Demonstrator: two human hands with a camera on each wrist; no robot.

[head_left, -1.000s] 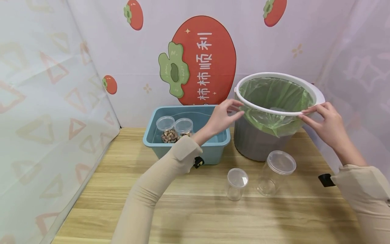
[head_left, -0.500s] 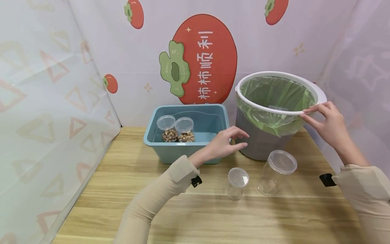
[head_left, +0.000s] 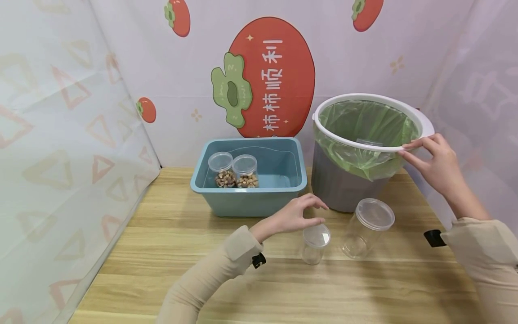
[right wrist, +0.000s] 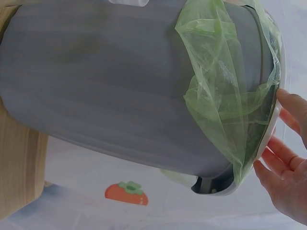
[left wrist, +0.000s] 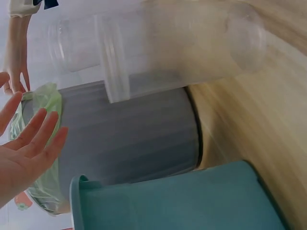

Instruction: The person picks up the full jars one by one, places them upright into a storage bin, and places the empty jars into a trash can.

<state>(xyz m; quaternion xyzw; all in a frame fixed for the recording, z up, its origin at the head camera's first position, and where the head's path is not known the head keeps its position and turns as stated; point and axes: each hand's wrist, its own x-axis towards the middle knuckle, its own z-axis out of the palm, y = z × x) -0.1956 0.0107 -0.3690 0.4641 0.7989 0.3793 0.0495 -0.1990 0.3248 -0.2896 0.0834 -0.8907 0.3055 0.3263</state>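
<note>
My left hand hovers just above and left of a small clear lidded jar, thumb and fingers spread with nothing between them. In the left wrist view those fingers are loosely extended near the jar. My right hand pinches the white rim of a grey trash can at its front right. A green plastic bag lines the can and folds over the rim; the right wrist view shows thumb and fingers at that edge. A larger clear lidded jar stands beside the small one.
A blue plastic bin stands left of the trash can. Inside it are two lidded jars of nuts, one with walnut-like pieces and one with paler nuts. The wooden table meets white printed curtains at the back and sides.
My left hand has left the trash can's left rim and come down and toward me, to above the small jar. The right hand stays at the rim.
</note>
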